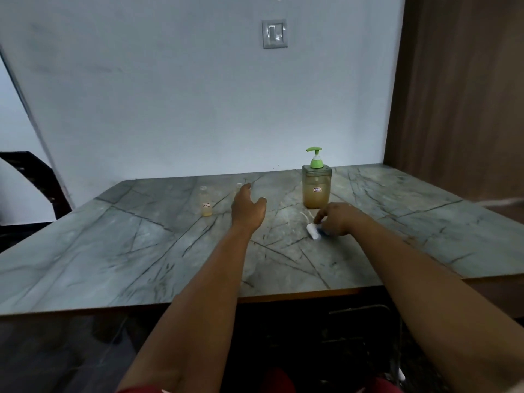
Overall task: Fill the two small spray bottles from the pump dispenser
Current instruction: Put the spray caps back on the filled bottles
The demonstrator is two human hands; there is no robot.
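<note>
The pump dispenser stands right of centre in the frame, near the far edge of the table, its green pump head up and amber liquid filling most of the clear body. One small bottle stands upright left of centre, uncapped as far as I can tell, with yellowish liquid in it and a small label on the front. The second small bottle stands just beyond the left hand, mostly hidden by it, so only its clear neck shows and its fill level cannot be read.

The left hand reaches toward that hidden bottle with fingers loosely spread and the thumb held apart, holding nothing; this looks like a hand shaped to wrap round the bottle and steady or lift it. The right hand sits low on the table in front of the dispenser, its fingers curled down and pinching a small white and blue piece lying on the surface, probably one of the spray caps, though it is too blurred to be sure. Keeping the cap near the dispenser would leave the bottle mouths free for filling.

A wall switch sits at the upper centre of the frame
</note>
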